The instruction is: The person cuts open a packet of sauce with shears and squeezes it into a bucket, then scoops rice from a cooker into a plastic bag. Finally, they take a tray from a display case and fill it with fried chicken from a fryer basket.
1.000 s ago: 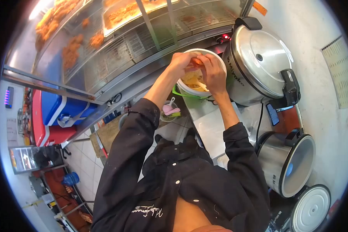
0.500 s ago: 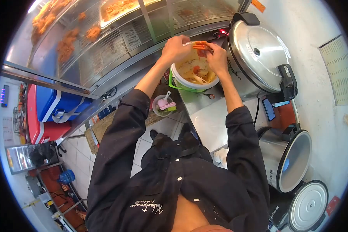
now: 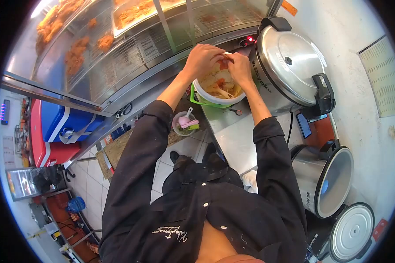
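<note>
A white bucket with pale, orange-flecked contents and a spoon in it stands under my hands, with a green handle at its side. My left hand and my right hand meet over its far rim, fingers bent together. Between them is a small orange packet, mostly hidden by the fingers. Both hands appear closed on it. Left of the bucket, a small bowl holds a pink scoop and something green.
A large closed cooker stands right of the bucket, and an open cooker is lower right. A glass case with fried food runs across the top. A phone, scissors and a knife are also in view.
My hands have drawn closer together over the bucket, and the orange packet is now largely covered by my fingers. The view has shifted slightly.
</note>
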The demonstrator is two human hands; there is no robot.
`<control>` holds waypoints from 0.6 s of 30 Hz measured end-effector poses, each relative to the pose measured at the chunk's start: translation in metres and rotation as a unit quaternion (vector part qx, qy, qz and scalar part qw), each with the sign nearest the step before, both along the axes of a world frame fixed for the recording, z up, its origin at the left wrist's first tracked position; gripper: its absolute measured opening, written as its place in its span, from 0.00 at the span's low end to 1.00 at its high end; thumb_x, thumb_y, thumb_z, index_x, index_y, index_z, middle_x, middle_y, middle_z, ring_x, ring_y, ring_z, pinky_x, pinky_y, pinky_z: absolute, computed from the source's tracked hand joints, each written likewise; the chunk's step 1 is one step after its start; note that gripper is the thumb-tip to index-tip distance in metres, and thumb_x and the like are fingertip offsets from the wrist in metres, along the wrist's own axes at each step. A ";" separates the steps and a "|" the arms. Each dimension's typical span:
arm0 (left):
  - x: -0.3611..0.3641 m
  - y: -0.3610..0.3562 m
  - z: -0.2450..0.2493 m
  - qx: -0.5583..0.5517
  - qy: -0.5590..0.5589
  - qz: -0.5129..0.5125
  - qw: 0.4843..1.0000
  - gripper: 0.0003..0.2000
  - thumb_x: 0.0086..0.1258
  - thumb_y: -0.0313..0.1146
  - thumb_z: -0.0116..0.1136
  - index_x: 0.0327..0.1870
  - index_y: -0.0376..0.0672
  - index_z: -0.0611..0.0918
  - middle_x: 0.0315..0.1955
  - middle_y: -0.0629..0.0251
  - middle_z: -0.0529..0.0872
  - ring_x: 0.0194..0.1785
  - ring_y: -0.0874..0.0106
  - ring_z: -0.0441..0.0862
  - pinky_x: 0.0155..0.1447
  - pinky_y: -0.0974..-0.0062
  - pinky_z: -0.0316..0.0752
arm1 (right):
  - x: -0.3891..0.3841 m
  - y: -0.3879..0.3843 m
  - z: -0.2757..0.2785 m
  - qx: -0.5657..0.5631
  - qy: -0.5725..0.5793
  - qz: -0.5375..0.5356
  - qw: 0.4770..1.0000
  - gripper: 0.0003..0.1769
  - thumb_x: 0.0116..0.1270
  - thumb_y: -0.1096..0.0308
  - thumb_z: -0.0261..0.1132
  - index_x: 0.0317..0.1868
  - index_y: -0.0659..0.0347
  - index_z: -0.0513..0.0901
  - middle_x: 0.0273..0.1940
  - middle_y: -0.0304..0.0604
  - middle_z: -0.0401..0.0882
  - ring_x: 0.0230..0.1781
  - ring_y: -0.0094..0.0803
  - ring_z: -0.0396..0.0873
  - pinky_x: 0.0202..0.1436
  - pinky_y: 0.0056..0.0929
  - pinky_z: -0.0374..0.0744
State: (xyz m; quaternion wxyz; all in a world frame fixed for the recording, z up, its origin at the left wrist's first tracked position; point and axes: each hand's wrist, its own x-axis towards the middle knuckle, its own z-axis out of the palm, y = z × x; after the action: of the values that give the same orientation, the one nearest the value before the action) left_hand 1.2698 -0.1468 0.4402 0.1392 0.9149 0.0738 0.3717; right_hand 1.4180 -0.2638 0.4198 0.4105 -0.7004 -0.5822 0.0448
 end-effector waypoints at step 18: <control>0.011 0.005 -0.006 0.057 0.074 -0.008 0.996 0.08 0.64 0.30 0.61 0.40 0.44 0.89 0.34 0.59 0.90 0.39 0.58 0.86 0.47 0.64 0.78 | -0.003 0.000 -0.001 0.057 0.023 -0.020 0.998 0.15 0.58 0.76 0.62 0.44 0.59 0.90 0.36 0.52 0.87 0.39 0.47 0.85 0.48 0.42 0.81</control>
State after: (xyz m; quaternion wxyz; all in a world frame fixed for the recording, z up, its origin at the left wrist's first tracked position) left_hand 1.2809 -0.1416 0.4343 0.0841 0.9468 0.0553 0.3057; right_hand 1.4150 -0.2639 0.4192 0.4637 -0.6864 -0.5598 0.0197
